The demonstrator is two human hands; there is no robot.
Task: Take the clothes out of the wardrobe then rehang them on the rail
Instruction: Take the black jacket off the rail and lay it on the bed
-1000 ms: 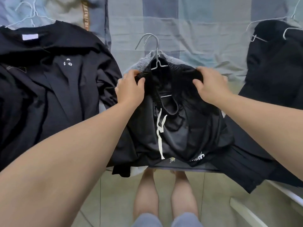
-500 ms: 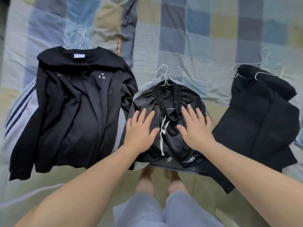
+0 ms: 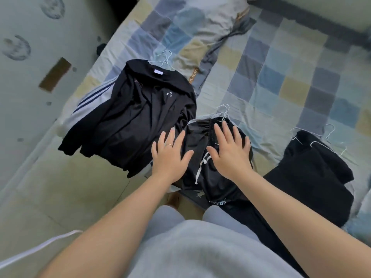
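Observation:
Black drawstring shorts (image 3: pixel 202 137) on a wire hanger (image 3: pixel 224 112) lie at the edge of a bed with a checked sheet (image 3: pixel 281 77). My left hand (image 3: pixel 169 157) and my right hand (image 3: pixel 229 151) are spread flat with straight fingers over the shorts, the left one at their left edge. A black long-sleeved top (image 3: pixel 138 115) on its own wire hanger lies to the left. A pile of black clothes (image 3: pixel 313 177) with several wire hangers lies to the right. No wardrobe or rail is in view.
A white garment with dark stripes (image 3: pixel 90 103) sticks out under the black top. A rumpled grey cloth (image 3: pixel 212 31) lies further up the bed. Tiled floor (image 3: pixel 60 187) spreads to the left, with a pale wall beyond. My legs in grey shorts (image 3: pixel 200 247) stand against the bed's edge.
Both hands let go of the shorts' waistband and flattened out with fingers spread. The view has pulled back and swung left, showing more floor and bed.

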